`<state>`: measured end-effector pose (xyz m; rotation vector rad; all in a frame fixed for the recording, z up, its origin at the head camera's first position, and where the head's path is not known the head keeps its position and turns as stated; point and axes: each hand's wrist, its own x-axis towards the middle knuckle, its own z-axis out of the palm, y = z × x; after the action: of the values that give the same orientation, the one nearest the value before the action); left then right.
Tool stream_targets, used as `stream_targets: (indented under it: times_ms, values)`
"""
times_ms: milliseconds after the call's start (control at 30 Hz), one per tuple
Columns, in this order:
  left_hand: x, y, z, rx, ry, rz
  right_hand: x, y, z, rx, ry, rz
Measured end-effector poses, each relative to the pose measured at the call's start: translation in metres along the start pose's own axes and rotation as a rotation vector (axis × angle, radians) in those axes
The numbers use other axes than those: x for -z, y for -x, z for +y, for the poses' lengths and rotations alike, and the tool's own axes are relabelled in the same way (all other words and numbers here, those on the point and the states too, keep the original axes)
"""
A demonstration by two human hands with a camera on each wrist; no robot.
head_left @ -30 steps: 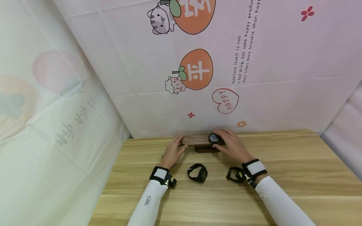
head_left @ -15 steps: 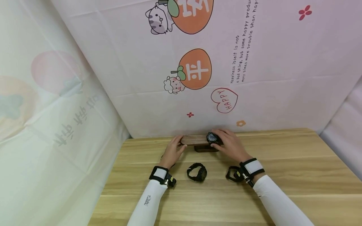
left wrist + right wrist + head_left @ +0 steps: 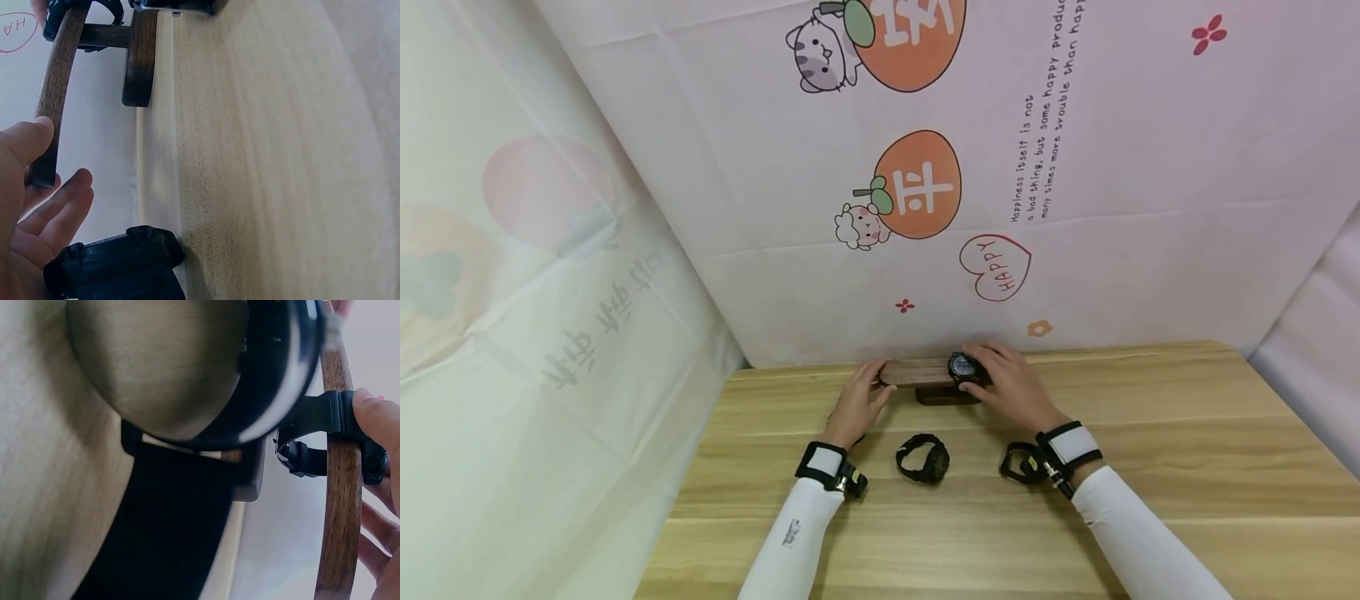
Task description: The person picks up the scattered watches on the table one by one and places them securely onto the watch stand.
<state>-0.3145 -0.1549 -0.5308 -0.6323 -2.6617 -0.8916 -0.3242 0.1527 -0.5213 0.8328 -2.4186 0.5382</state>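
In the head view, the white back cloth (image 3: 1150, 167) carries sideways English print between one and two o'clock: "Happiness itself is not / a bad thing, but some happy produc… / many times more trouble than happ…" (the view's edge cuts two lines short). A red heart (image 3: 996, 267), between two and three, reads "HAPPY"; the left wrist view shows "HA" at ten. The lower orange fruit (image 3: 917, 185), between twelve and one, bears 平, sideways. On the left cloth (image 3: 512, 383), nine o'clock, characters look faint and reversed. Print on the left sleeve (image 3: 786, 550), toward seven, and on the watch (image 3: 961, 366) is too small to read.
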Motion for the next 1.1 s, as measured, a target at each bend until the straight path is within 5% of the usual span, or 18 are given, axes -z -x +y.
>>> stream_targets:
  times_ms: [633, 1100]
  values:
    - [0.003, 0.002, 0.003, 0.003, -0.038, -0.054, 0.004, 0.001, -0.003, 0.045, 0.036, -0.023]
    - [0.004, 0.002, 0.006, -0.03, -0.072, -0.037, 0.026, 0.016, -0.005, 0.07, 0.075, -0.017]
